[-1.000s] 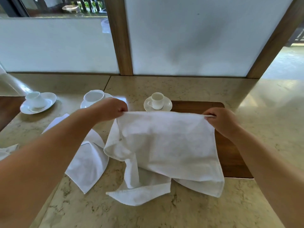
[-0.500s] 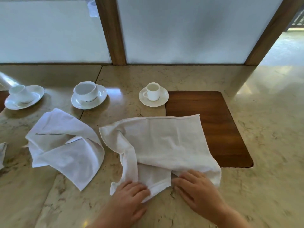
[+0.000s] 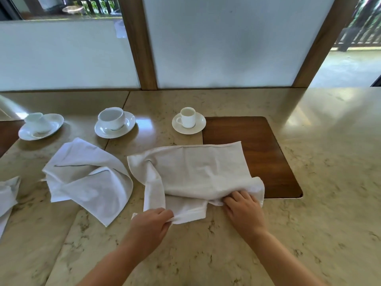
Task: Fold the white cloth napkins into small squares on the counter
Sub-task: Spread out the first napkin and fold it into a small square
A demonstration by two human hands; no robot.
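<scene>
A white cloth napkin (image 3: 198, 170) lies rumpled across the marble counter (image 3: 309, 203), its right part over a dark wooden inset (image 3: 266, 153). My left hand (image 3: 153, 222) pinches the napkin's near left corner at the front edge. My right hand (image 3: 244, 209) grips the bunched near right edge, fingers curled into the cloth. A second white napkin (image 3: 88, 178) lies crumpled to the left. The edge of a third napkin (image 3: 7, 195) shows at the far left.
Three white cups on saucers stand along the back: a small cup (image 3: 187, 118) by the wooden inset, a wide cup (image 3: 112, 120) left of it, and a tipped cup (image 3: 38, 124) at far left. Frosted panels with wooden posts (image 3: 140, 48) close off the counter's back.
A second ago both hands held the napkin up by its far corners. They laid it down and came to its near edge, which they now grip; the near right edge has bunched up.
</scene>
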